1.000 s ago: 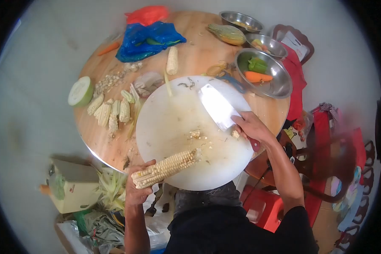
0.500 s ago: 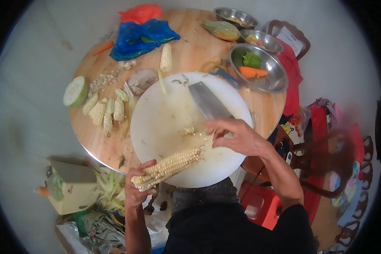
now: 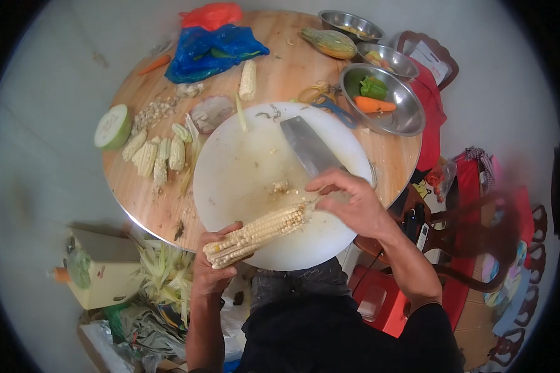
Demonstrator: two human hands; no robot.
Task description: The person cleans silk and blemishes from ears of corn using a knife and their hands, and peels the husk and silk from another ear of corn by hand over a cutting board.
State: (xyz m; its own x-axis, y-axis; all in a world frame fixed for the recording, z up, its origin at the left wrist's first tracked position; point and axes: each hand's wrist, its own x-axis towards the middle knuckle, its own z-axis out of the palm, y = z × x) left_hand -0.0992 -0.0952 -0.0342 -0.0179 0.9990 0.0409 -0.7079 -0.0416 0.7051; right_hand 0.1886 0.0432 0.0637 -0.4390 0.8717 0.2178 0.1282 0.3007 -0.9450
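My left hand point(image 3: 213, 261) is wrapped round the thick end of a pale corn cob point(image 3: 258, 235), held over the near edge of a round white cutting board point(image 3: 230, 161). Beside the cob's other end is my right hand point(image 3: 351, 202), its fingers curved and apart near the silk at the tip. A cleaver point(image 3: 308, 144) lies flat on the board just beyond my right hand, its handle hidden by that hand. Small corn crumbs point(image 3: 280, 187) sit on the board behind the cob.
On the wooden table point(image 3: 280, 68) are several corn pieces point(image 3: 146, 158), a cut melon point(image 3: 112, 127), a blue bag point(image 3: 214, 53), scissors point(image 3: 333, 109) and a steel bowl point(image 3: 410, 115) with a carrot and green pepper. A bin point(image 3: 109, 280) stands at the lower left.
My right hand has let go of the cleaver, which now lies on the board, and moved to the cob's tip. My left hand has shifted slightly right with the cob.
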